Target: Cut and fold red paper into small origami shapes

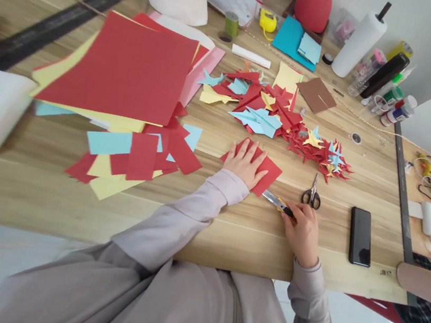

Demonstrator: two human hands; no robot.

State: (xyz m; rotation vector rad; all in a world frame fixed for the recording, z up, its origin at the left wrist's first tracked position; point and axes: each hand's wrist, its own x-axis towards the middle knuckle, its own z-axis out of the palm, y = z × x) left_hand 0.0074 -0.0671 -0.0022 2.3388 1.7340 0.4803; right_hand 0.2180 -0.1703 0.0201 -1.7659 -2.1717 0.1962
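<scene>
My left hand (244,163) lies flat with its fingers spread on a piece of red paper (271,173), pressing it against the wooden table. To the right, my right hand (304,230) is closed around the dark handle of a utility knife (277,202). Its long metal blade reaches to the lower edge of the red paper, beside my left thumb. Whether the blade lies under the paper or only touches it, I cannot tell. Black-handled scissors (312,196) rest just beyond my right hand.
Large red sheets (124,68) and cut paper strips (142,156) lie at the left. Folded paper shapes (259,119) are heaped beyond my hands. A black phone (360,236) sits at the right. A yellow tape measure (267,22) and bottles (399,110) stand at the back.
</scene>
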